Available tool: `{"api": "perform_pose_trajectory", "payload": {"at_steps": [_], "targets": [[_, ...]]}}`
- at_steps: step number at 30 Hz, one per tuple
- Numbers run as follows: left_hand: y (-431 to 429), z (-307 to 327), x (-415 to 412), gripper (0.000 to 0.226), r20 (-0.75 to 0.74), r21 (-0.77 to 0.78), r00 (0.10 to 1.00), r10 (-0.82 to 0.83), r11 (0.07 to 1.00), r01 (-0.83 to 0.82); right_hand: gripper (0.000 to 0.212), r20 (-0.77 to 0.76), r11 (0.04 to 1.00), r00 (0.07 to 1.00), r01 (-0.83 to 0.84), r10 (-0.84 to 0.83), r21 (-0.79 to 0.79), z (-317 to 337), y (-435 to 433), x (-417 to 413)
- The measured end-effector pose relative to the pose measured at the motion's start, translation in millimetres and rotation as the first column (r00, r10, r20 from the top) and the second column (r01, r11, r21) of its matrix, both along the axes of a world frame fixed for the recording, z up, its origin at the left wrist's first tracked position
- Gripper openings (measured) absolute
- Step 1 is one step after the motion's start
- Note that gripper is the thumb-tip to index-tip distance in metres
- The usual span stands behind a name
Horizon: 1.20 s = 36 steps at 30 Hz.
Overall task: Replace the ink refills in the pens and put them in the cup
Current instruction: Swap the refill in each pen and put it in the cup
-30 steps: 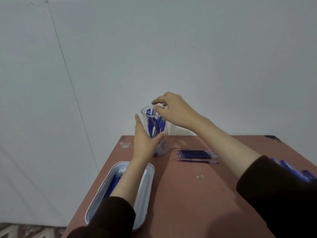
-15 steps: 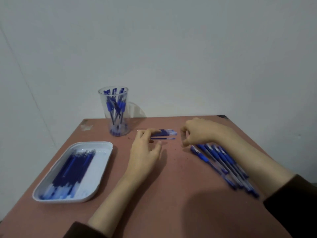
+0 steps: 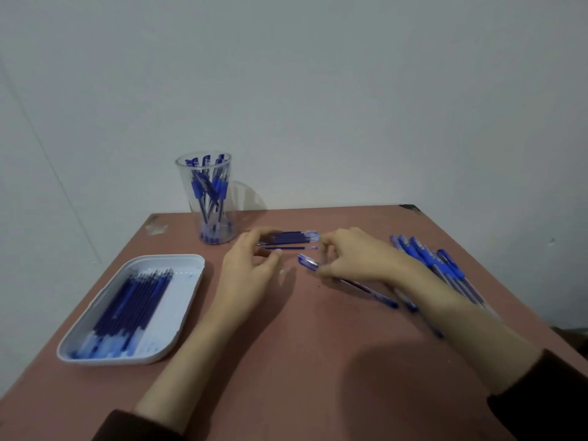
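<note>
We see the pen (image 3: 308, 261) near the middle of the table (image 3: 286, 361), held by the right hand (image 3: 353, 259), whose fingers curl around it. Its long axis runs on a diagonal. The blue capped end points toward the far-left corner and sticks out past the fingertips. The other end trails toward the near-right edge and comes out under the wrist. The hand hides the middle of the barrel, and the trailing end is too blurred for us to make out.

The left hand (image 3: 248, 272) hovers just left of the pen with its fingers loosely bent. Its fingertips are smeared over the left end of the loose refills (image 3: 296, 237), so we cannot tell whether it pinches any of them. Those refills lie side by side, parallel to the far edge, with a single refill (image 3: 288, 248) just in front of them.

Toward the far-left corner the clear cup (image 3: 187, 186) stands upright. The pens in the cup (image 3: 208, 192) lean and cross inside it.

Along the right edge lies a row of pens (image 3: 429, 262), their capped ends toward the far edge. The right forearm covers their near ends.

By the left edge sits a white tray (image 3: 173, 316) holding tray refills (image 3: 133, 300). These are packed together against its left side, pointing from the near edge toward the far one, and their near ends blur into pale blue.

Dark sleeves are cut off at the bottom of the view.
</note>
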<state>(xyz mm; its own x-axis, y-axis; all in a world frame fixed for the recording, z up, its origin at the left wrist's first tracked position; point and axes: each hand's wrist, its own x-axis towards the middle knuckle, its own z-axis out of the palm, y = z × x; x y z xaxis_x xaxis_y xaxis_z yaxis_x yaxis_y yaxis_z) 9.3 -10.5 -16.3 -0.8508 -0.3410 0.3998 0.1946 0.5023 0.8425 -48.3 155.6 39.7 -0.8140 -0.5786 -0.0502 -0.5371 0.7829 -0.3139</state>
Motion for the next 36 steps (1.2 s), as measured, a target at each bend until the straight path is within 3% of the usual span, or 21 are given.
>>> {"api": "perform_pose_trajectory", "payload": {"at_steps": [2,6,10,15,22,36], "targets": [[-7.7,-1.0,2.2,0.028,-0.034,0.071,0.999,0.016,0.997,-0.014,0.002,0.061,0.98,0.995,-0.061,0.074,-0.191,-1.6,-11.2,0.5],[-14.7,-4.7,7.7,0.03,-0.11,0.112,0.992,0.065,0.992,-0.053,0.007,-0.049,0.945,0.988,-0.152,0.144,-0.289,-15.2,-35.1,2.9],[-18.4,-7.1,8.8,0.028,-0.078,0.061,0.995,0.058,0.997,-0.053,0.02,-0.202,0.95,0.974,-0.154,0.1,-0.27,-35.8,-48.2,4.5],[-18.0,-11.9,7.7,0.022,0.063,-0.067,0.997,0.036,0.997,-0.032,0.027,-0.285,0.955,0.954,-0.164,0.09,-0.247,-52.2,-46.5,0.4],[-19.5,-12.1,4.8,0.018,0.078,-0.05,0.997,0.024,0.999,-0.021,0.027,-0.274,0.949,0.96,-0.138,0.057,-0.284,-51.7,-34.1,-5.5],[-21.0,-15.1,5.3,0.019,0.076,-0.077,0.997,0.019,0.997,-0.013,0.029,-0.311,0.98,0.946,-0.142,0.092,-0.142,-45.9,-33.9,1.7]]}}
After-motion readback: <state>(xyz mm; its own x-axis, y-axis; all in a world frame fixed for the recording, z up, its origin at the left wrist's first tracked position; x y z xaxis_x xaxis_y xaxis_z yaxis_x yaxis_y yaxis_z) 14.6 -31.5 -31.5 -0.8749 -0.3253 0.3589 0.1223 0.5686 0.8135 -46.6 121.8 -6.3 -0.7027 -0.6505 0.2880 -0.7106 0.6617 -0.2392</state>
